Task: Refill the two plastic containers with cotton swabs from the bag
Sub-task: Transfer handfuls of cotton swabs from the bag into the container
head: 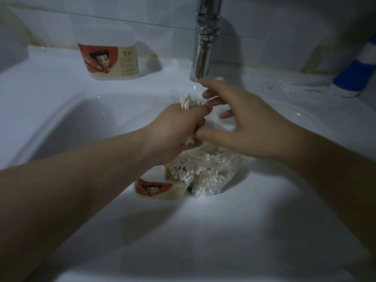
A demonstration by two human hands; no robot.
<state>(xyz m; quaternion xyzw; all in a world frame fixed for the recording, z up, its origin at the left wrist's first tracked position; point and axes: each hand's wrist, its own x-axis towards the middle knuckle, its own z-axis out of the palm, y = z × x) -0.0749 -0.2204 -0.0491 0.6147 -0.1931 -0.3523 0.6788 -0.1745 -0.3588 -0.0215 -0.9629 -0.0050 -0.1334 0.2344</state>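
At the far left, on the back ledge of the white sink (61, 123), the far container (108, 60) with its cartoon label is standing upright, well apart from the work; whether it is filled cannot be told in this dim light. Moving right, the left hand (173, 129) is curling its fingers round a bundle of cotton swabs (188, 101), whose tips are sticking out above and below the fist. Just under it, the near container (160, 189) is sitting in the basin, already looking packed with swabs, and the clear bag (211, 171) is lying against its right side, still holding plenty. The faucet (205, 37) is hanging above. The right hand (250, 127) is spreading loosely, its fingertips and thumb touching the bundle's ends without closing on them.

The step in hand is probably evening up the bundle. To do it well, the left hand should be keeping a firm squeeze while the right is tapping the ends level, so that no swab slips into the basin. At the far right a blue-and-white object (358, 72) is standing.
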